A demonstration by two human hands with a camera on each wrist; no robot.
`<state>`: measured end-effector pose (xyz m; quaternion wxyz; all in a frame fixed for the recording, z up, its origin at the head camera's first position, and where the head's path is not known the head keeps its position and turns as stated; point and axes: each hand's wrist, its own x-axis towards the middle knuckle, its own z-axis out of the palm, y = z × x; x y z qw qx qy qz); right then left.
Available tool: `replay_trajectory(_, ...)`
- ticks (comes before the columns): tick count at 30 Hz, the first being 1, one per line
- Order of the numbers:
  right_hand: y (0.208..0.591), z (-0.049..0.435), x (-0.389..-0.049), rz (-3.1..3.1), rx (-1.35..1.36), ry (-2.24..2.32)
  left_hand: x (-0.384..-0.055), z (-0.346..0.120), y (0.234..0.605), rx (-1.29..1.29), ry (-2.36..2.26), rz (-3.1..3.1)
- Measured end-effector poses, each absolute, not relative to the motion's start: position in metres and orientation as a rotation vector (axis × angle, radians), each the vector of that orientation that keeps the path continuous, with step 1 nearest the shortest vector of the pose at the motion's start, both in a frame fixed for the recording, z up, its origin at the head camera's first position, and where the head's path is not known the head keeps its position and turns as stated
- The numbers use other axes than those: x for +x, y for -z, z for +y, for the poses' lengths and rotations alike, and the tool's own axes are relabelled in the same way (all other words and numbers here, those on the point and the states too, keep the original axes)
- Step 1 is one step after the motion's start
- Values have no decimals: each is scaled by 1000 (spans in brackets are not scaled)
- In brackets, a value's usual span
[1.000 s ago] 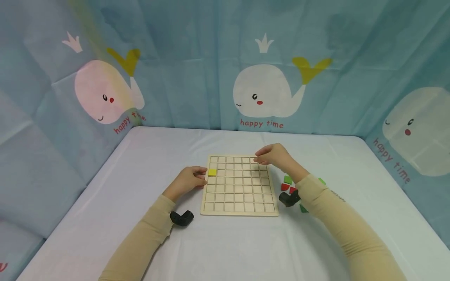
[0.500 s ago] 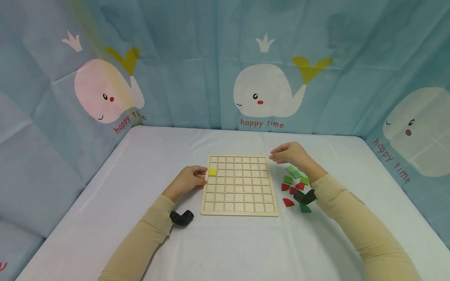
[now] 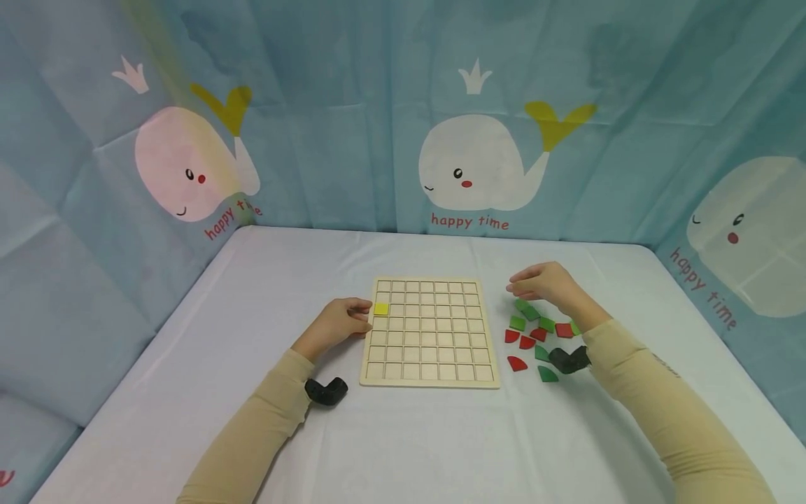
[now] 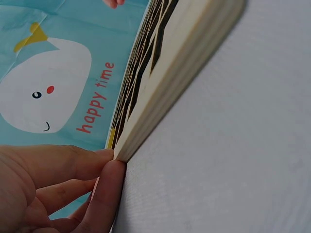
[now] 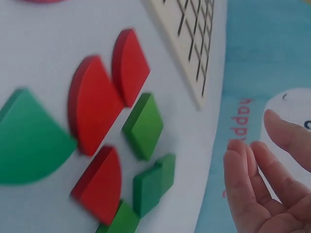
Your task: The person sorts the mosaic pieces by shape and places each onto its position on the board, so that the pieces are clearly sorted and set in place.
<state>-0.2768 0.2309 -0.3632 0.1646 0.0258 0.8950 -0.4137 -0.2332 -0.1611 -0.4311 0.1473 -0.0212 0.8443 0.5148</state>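
At the left, a wide stretch of white tablecloth [image 3: 264,294] reaches from its own edge to the person's left hand [image 3: 340,319], where thumb and forefinger stand apart, their tips against the left edge of a wooden grid board [image 3: 428,339]. That board lies flat near the middle, with more cloth running beyond its far edge and in front of its near one. Just inside the left edge, a yellow tile [image 3: 380,309] sits in the leftmost column, third square from the far side. Past the board's right edge comes a narrow strip of cloth, then a loose scatter: red quarter-circles [image 3: 517,364], green quarter-circles [image 3: 548,374] and green blocks [image 3: 518,323], some lying close together. Above the scatter's far end hangs the right hand [image 3: 546,281], its thumb parted from its fingers. From its tan sleeve [image 3: 667,413], cloth spreads on toward the blue curtain [image 3: 705,203] at the right.
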Motion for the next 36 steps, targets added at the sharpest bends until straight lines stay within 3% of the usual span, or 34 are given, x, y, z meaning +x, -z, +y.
replay_trajectory(9, 372, 249, -281, 2568, 176, 1090, -233, -161, 431, -59, -1489, 2424)
replay_trajectory(36, 395, 267, -297, 2510, 139, 990, -234, -161, 433, -64, -1486, 2421)
